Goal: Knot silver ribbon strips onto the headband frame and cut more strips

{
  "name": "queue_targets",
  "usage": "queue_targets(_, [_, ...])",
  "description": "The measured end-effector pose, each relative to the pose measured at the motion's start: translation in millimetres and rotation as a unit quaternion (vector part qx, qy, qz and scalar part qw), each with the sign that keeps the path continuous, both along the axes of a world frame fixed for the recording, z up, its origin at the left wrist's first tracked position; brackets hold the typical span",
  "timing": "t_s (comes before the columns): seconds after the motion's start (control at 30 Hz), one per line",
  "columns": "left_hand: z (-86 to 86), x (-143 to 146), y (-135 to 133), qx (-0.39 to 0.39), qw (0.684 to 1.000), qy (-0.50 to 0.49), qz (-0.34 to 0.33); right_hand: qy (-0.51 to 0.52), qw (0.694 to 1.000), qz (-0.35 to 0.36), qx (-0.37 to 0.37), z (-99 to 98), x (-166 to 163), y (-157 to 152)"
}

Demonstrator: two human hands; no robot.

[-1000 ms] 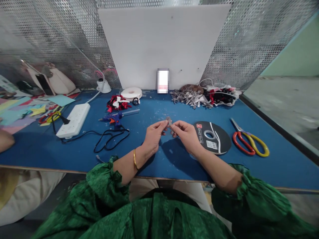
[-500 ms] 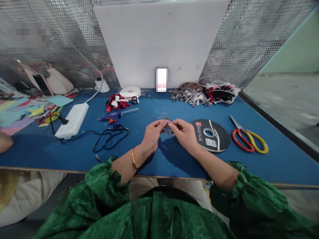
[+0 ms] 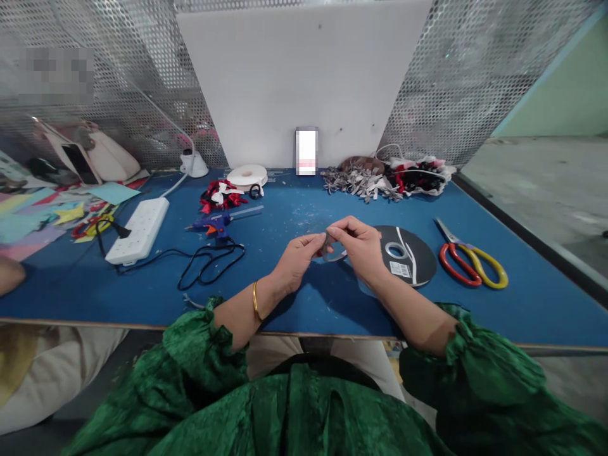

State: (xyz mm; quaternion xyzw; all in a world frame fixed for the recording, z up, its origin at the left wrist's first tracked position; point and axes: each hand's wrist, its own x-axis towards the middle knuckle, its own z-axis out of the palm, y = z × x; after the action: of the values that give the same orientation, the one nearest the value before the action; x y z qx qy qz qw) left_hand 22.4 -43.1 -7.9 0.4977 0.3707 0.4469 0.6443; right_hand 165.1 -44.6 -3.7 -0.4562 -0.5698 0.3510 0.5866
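Between my two hands, over the blue table, is a narrow grey ribbon (image 3: 327, 246), looped and running toward the right. My left hand (image 3: 300, 258) pinches it between thumb and fingers. The fingers of my right hand (image 3: 357, 246) are closed on the same ribbon, close to the left fingertips. Just beyond my right wrist lies a black ribbon spool (image 3: 420, 256) with a white label, partly covered by that hand. Scissors (image 3: 468, 256) with one red and one yellow handle rest to the right of the spool.
A blue glue gun (image 3: 216, 225) with a black cord lies left, beside a white power strip (image 3: 140, 229). Along the back stand a white ribbon spool (image 3: 247, 175), red and white bows (image 3: 222, 195), a phone (image 3: 306, 152) and a heap of grey ribbon pieces (image 3: 361, 182). Another person's hand (image 3: 10, 275) shows far left.
Both hands have shifted slightly right, the right hand also a little up, covering more of the black spool. The ribbon between them now shows as a loop.
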Motion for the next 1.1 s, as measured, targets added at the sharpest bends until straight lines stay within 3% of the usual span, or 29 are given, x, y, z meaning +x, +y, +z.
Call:
queue_targets(0.17, [3.8,-1.5,0.5,0.012,0.999,0.018,-0.024,-0.037,0.997,-0.021,0.061,3.9,1.5,-2.1])
queue_targets(0.4, [17.9,2.7,2.4,0.075,0.992,0.077,-0.061,0.015,0.995,-0.035,0.088,0.0,11.0,8.9])
queue_targets(0.6, [38.6,17.6,21.5,0.231,0.971,0.024,0.06,0.031,0.994,0.076,0.074,0.5,13.2,12.6])
queue_targets(0.8, [50.6,45.4,29.7,0.144,0.987,-0.038,0.059,-0.061,0.993,0.071,0.075,-2.1,11.7,11.1])
queue_targets(0.93, [60.0,63.3,27.0,0.135,0.989,-0.042,0.05,0.024,0.996,0.067,0.047,-6.0,14.6,15.3])
queue_targets(1.1, [61.6,70.9,29.7,0.122,0.99,-0.039,0.052,0.145,0.981,0.127,0.007,3.7,16.1,11.9])
